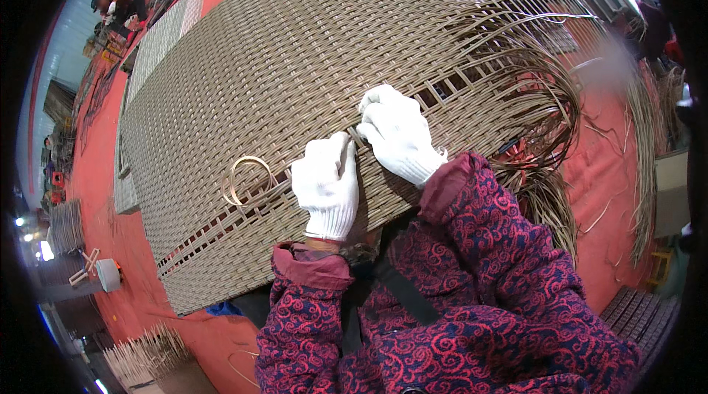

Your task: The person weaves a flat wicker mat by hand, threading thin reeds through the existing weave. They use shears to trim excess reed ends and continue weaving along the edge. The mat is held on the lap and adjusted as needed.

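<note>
A large woven panel (273, 62) of brown-grey flat strands lies before me. Both my hands wear white knit gloves. My left hand (323, 184) is closed with fingertips pressed at the gap row in the weave. Just up and to the right, my right hand (394, 132) is closed too, its fingertips on the same row. A short piece of strand (355, 138) shows between them; what each hand pinches is mostly hidden by the fingers. Left of my left hand, a pale looped strand (233, 184) curls up from the weave.
Loose strand ends (549, 91) hang in a thick bunch off the panel's right side. Red floor covering (601, 173) surrounds it. A pale woven panel (166, 32) lies beyond the left edge. Another person (122, 7) is far off at upper left. A white bucket (108, 274) stands at left.
</note>
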The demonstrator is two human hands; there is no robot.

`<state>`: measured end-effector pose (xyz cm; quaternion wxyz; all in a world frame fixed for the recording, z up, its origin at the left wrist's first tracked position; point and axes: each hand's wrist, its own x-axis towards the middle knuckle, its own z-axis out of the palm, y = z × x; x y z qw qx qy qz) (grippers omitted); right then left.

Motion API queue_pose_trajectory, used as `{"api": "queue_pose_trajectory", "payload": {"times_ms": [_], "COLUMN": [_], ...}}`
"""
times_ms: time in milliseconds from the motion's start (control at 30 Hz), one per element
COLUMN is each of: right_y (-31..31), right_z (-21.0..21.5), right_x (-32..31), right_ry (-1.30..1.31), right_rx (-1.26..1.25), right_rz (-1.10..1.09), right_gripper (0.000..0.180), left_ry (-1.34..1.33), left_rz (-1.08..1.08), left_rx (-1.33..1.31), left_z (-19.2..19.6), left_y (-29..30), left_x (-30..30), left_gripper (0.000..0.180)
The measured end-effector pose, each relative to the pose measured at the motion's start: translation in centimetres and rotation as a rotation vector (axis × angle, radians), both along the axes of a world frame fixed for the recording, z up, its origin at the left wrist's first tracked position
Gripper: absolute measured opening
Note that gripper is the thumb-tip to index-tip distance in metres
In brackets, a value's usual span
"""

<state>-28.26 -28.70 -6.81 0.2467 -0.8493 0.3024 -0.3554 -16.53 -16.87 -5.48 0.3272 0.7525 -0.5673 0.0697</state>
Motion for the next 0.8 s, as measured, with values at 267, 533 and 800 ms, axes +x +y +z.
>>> {"api": "queue_pose_trajectory", "payload": {"times_ms": [267, 533, 800], "right_y": [-5.7, -1.2, -1.3], "right_z": [4.0, 8.2, 2.3], "right_x": [-10.4, -10.1, -5.5], "right_ry": [-0.242, -0.436, 0.272], "right_rx": [0.545, 0.462, -0.201], "right_rz": [-0.394, 0.052, 0.057], "right_gripper": [0.012, 0.004, 0.035], "left_ry": [-0.057, 0.904, 0.264], "left_rz": [-0.144, -0.484, -0.064], "left_rx": [-0.141, 0.089, 0.133], "left_z": [1.0, 4.8, 4.5], "left_y": [-1.1, -5.0, -1.5], "left_x": [0.2, -3.9, -0.5], "left_gripper": [0.025, 0.022, 0.019]}}
